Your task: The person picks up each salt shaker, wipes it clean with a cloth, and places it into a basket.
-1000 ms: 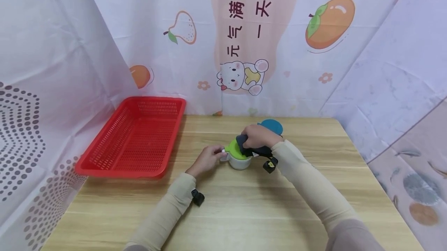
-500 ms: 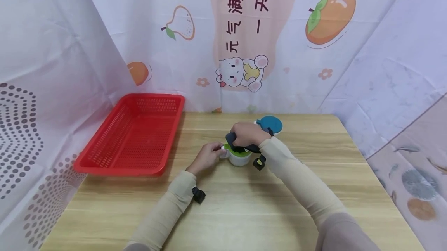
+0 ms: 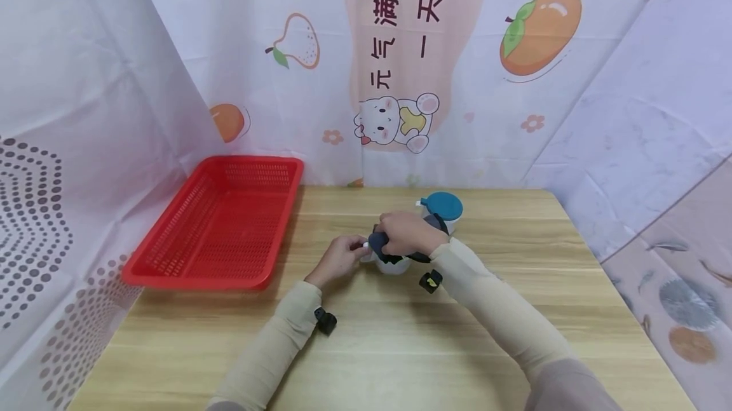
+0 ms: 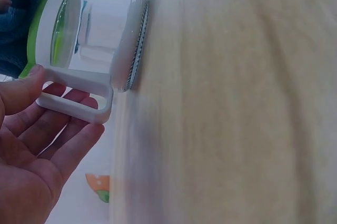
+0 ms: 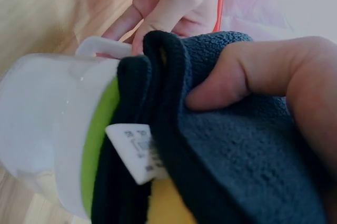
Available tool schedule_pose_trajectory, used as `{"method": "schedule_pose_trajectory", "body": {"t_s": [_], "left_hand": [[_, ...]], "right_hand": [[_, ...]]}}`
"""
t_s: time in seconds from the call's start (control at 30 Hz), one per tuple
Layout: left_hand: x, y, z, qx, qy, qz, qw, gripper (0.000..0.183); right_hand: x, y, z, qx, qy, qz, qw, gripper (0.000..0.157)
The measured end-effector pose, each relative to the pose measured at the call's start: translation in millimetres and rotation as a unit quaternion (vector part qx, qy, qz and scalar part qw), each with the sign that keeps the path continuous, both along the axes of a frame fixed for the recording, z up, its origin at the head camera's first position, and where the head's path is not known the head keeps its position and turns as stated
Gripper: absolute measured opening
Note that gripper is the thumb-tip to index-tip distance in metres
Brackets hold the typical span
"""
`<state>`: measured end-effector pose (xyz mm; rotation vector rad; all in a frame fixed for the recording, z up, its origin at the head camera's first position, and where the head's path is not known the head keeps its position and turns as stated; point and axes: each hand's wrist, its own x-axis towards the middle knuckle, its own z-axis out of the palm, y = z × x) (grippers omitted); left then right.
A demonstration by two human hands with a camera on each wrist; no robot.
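The left hand (image 3: 337,260) grips the handle (image 4: 73,108) of a cup (image 5: 31,118); off-centre rubbing by the right hand (image 3: 405,233), holding a cloth (image 5: 242,155) over the lid (image 5: 92,145) beneath it, could tip it.

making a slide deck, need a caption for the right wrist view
Right grip holds a folded dark blue cloth with a white tag against the green lid of a handled jar.

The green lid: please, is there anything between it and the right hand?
Yes, the dark cloth. The right hand grips it, and its folds lie between that hand and the green lid. Nothing visible stands between the left hand and the white handle, which it holds.
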<state>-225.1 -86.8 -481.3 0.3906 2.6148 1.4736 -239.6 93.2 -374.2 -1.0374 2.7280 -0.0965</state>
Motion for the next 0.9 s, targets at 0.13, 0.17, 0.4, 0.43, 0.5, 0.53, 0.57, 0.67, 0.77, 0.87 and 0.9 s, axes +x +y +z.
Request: {"method": "schedule_pose_trajectory", "body": {"t_s": [0.13,0.17,0.4,0.43,0.5,0.53,0.57,0.67,0.77,0.87,0.9], "left_hand": [[-1.0,0.7,1.1,-0.002,0.001,0.004,1.0000,0.014],[-1.1,1.0,1.5,0.000,-0.003,0.006,1.0000,0.014],[-1.2,1.5,3.7,-0.008,-0.005,0.001,1.0000,0.013],[-1.4,1.4,4.0,-0.012,0.001,-0.004,0.9999,0.012],[-1.7,1.1,4.5,-0.022,0.014,-0.014,0.9996,0.012],[-1.9,0.9,4.5,-0.028,0.020,-0.020,0.9992,0.012],[-1.8,0.8,4.6,-0.032,0.023,-0.024,0.9989,0.012],[-1.3,0.5,4.6,-0.040,0.028,-0.033,0.9982,0.013],[-0.5,0.5,4.4,-0.041,0.030,-0.033,0.9982,0.013],[-0.3,0.5,3.7,-0.036,0.034,-0.035,0.9982,0.013],[-0.3,0.5,3.3,-0.033,0.032,-0.036,0.9983,0.014]], "right_hand": [[5.3,2.6,-0.3,-0.004,0.012,0.015,1.000,0.013],[6.2,3.2,-0.5,-0.004,0.015,0.019,1.000,0.012],[7.5,5.6,-2.0,-0.029,0.008,0.012,0.999,0.014],[7.0,6.0,-2.4,-0.036,0.004,0.003,0.999,0.016],[5.5,6.6,-3.4,-0.049,-0.003,-0.019,0.999,0.021],[4.7,6.8,-3.9,-0.054,-0.007,-0.030,0.998,0.025],[3.7,7.0,-4.5,-0.057,-0.010,-0.041,0.997,0.027],[-0.2,5.9,-6.5,-0.064,-0.029,-0.065,0.995,0.033],[-5.0,4.5,-7.5,-0.075,-0.054,-0.089,0.992,0.033],[-9.3,4.8,-7.3,-0.071,-0.062,-0.117,0.989,0.034],[-10.3,5.4,-6.9,-0.067,-0.064,-0.125,0.988,0.034]]}}
